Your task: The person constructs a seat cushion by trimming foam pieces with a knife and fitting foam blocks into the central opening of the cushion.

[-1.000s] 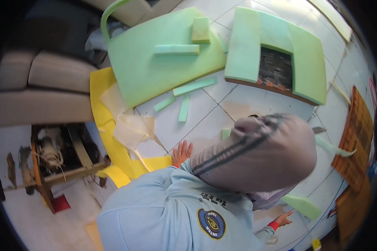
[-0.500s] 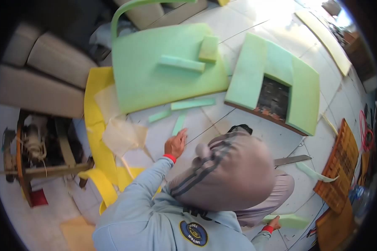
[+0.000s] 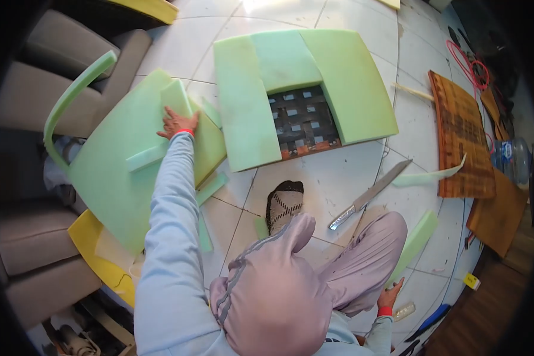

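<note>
My left hand (image 3: pixel 178 123) reaches forward with its fingers spread, resting at the lower end of a pale green foam block (image 3: pixel 176 98). That block lies on a large green foam sheet (image 3: pixel 115 148), beside a narrower foam bar (image 3: pixel 146 158). Low on the right, my right hand (image 3: pixel 390 295) has its thumb and fingers around the near end of a long green foam strip (image 3: pixel 415 240). A knife (image 3: pixel 371 193) with a patterned handle lies on the tiles between my knees and the foam-covered seat frame (image 3: pixel 237 107), whose opening shows dark woven straps.
Thin foam offcuts (image 3: pixel 212 188) lie by the sheet. At right are a curved foam sliver (image 3: pixel 424 178), a wooden panel (image 3: pixel 461 136), a water bottle (image 3: pixel 510 160) and a yellow item (image 3: pixel 471 280). Grey sofa cushions (image 3: pixel 38 237) stand at left.
My left hand has moved forward from above the floor onto the foam block. The view has shifted, bringing the whole knife and my socked foot into sight. My right hand stays at the foam strip.
</note>
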Tool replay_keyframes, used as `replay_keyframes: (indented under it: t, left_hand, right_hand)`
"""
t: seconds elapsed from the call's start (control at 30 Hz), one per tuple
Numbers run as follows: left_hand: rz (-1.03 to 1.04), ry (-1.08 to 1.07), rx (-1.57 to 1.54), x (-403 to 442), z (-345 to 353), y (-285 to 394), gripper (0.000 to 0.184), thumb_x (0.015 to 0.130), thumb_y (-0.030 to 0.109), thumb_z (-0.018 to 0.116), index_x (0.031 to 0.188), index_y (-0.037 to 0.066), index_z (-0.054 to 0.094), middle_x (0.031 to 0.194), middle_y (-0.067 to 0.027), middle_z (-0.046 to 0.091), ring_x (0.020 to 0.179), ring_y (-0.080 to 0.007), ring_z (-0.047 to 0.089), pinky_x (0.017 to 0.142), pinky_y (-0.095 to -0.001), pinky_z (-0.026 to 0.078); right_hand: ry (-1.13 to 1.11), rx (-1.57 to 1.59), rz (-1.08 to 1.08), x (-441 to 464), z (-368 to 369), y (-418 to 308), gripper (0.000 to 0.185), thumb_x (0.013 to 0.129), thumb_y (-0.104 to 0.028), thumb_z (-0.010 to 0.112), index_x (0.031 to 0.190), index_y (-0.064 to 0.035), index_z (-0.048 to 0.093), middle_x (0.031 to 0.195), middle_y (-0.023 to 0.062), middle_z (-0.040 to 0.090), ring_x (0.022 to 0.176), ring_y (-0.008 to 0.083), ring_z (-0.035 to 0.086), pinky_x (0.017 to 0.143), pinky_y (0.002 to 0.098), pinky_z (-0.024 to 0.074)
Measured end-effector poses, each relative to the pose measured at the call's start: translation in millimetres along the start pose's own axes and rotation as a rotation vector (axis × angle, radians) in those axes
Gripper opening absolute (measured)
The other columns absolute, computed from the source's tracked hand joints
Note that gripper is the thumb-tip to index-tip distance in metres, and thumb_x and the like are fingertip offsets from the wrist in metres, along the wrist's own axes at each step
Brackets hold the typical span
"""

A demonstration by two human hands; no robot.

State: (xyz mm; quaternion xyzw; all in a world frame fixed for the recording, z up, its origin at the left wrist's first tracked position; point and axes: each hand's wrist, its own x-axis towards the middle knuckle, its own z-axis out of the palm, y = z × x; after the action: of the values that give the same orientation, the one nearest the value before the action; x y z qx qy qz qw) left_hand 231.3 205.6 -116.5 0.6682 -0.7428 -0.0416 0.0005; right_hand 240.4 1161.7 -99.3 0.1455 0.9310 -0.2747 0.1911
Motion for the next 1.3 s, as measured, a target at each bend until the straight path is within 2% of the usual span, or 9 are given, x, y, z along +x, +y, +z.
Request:
replay_keyframes:
  t: [0.07,0.17,0.23,0.3,0.4,0.67,0.9,1.1,1.3]
  left_hand:
    - [-0.067,0.048,-0.117,-6.6,-15.4,9.6,0.121,0.082,0.069,0.079,0.170,0.008,0.024,0.163,-0.0282,0.043,0.152,-0.0415,0.044,0.130,-0.0603,0.023]
    - [0.357,0.393,-0.877,-26.8,-18.6,17.0,0.104,0.087,0.049,0.083,0.165,0.003,0.033,0.157,-0.0266,0.050,0.145,-0.0409,0.051,0.127,-0.0516,0.034]
    - [0.799,0.183,-1.055,-91.1,-50.6,34.6,0.093,0.089,0.033,0.085,0.162,0.000,0.039,0.156,-0.0245,0.051,0.143,-0.0408,0.050,0.122,-0.0465,0.039]
    - [1.212,0.104,-0.818,-152.7,-72.8,56.6,0.098,0.077,0.023,0.089,0.162,0.002,0.043,0.156,-0.0206,0.053,0.143,-0.0399,0.051,0.121,-0.0495,0.040]
    - [1.534,-0.195,-0.525,-214.6,-87.1,96.0,0.099,0.071,0.021,0.087,0.161,0.011,0.048,0.164,-0.0173,0.050,0.144,-0.0433,0.049,0.125,-0.0517,0.038]
    - [1.463,-0.244,-0.306,-234.7,-60.7,107.4,0.098,0.071,0.023,0.087,0.161,0.023,0.048,0.169,-0.0098,0.044,0.146,-0.0404,0.048,0.125,-0.0514,0.038]
    - [1.299,-0.182,-0.521,-228.0,-54.6,80.4,0.134,0.071,0.050,0.098,0.173,0.012,0.019,0.169,-0.0199,0.038,0.151,-0.0406,0.043,0.130,-0.0610,0.027]
    - [1.171,-0.253,-0.528,-230.4,-39.6,58.2,0.140,0.071,0.043,0.100,0.174,0.009,0.010,0.164,-0.0176,0.049,0.154,-0.0418,0.042,0.132,-0.0624,0.020]
    - [1.146,-0.230,-0.469,-242.3,-42.7,76.5,0.128,0.075,0.046,0.097,0.172,0.009,0.023,0.164,-0.0160,0.050,0.157,-0.0419,0.038,0.132,-0.0623,0.017]
  right_hand:
    - [0.152,-0.185,-0.080,11.1,-17.8,4.5,0.095,0.098,-0.015,0.073,0.171,0.0007,0.015,0.169,0.0324,0.029,0.152,0.0472,0.041,0.124,0.0520,0.0407]
    - [0.404,-0.268,-0.238,58.1,-28.2,-34.6,0.093,0.101,-0.020,0.075,0.171,0.0003,0.016,0.167,0.0317,0.031,0.150,0.0430,0.043,0.118,0.0501,0.0476]
    - [0.379,0.043,-0.177,92.2,-29.3,-96.6,0.086,0.104,-0.018,0.072,0.171,-0.0008,0.020,0.166,0.0304,0.033,0.149,0.0403,0.044,0.116,0.0474,0.0483]
    - [0.342,0.118,-0.384,124.4,-16.3,-158.6,0.078,0.104,-0.015,0.071,0.169,-0.0017,0.028,0.165,0.0250,0.038,0.140,0.0361,0.053,0.112,0.0421,0.0502]
    - [0.211,0.155,-0.577,132.4,21.2,-289.8,0.073,0.103,-0.013,0.071,0.166,-0.0025,0.035,0.157,0.0224,0.048,0.128,0.0307,0.059,0.108,0.0406,0.0515]
    - [-0.323,0.383,-0.637,100.5,141.4,-461.2,0.068,0.103,-0.029,0.075,0.159,-0.0019,0.047,0.134,0.0227,0.067,0.105,0.0285,0.072,0.091,0.0395,0.0594]
    - [-0.176,0.718,-0.555,89.2,208.2,-488.4,0.058,0.100,-0.028,0.080,0.146,0.0024,0.060,0.126,0.0179,0.073,0.112,0.0233,0.072,0.091,0.0372,0.0611]
    - [-0.364,0.750,-0.368,96.1,198.5,-498.3,0.054,0.099,-0.028,0.083,0.140,0.0015,0.063,0.118,0.0185,0.074,0.090,0.0175,0.075,0.073,0.0318,0.0672]
    - [-0.180,0.800,-0.356,100.4,212.1,-494.0,0.043,0.098,-0.028,0.084,0.127,-0.0017,0.067,0.106,0.0162,0.073,0.093,0.0222,0.074,0.075,0.0363,0.0659]
